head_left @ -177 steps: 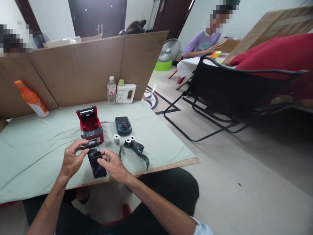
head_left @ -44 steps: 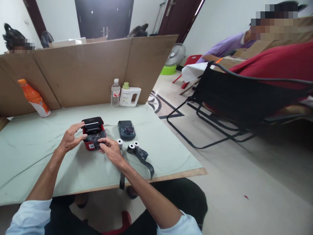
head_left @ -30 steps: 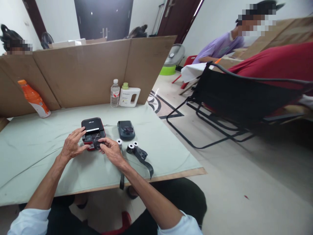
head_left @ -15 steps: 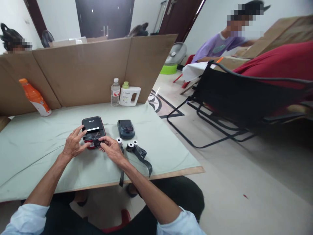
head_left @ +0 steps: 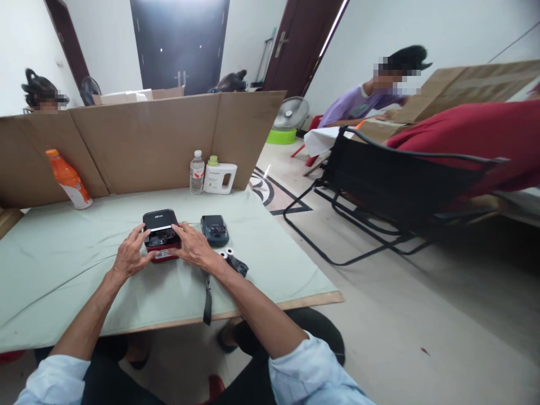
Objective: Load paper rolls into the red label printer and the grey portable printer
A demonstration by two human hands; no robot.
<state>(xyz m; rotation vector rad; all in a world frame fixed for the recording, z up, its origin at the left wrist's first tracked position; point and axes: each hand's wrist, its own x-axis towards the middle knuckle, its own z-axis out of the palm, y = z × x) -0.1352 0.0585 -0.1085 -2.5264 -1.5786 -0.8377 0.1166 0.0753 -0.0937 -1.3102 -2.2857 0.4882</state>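
Observation:
A small red printer with a black lid (head_left: 160, 232) sits closed on the pale green table cover (head_left: 63, 264). My left hand (head_left: 130, 255) rests against its left side with fingers spread. My right hand (head_left: 190, 245) presses on its right side, fingers stretched out. A dark blue-grey printer (head_left: 214, 229) lies just to the right. Small paper rolls (head_left: 228, 254) and a black paper strip (head_left: 207, 295) lie behind my right wrist, the strip hanging over the table's front edge.
A cardboard screen (head_left: 139, 140) stands along the back of the table. Against it are an orange bottle (head_left: 70, 178), a water bottle (head_left: 196, 172) and a white jug (head_left: 220, 176). A black folding chair (head_left: 392, 185) stands to the right. Other people sit beyond.
The printer's lid was shut by my left hand. My right hand let go of the black strip at the printer's front and now lies flat on the printer's right side.

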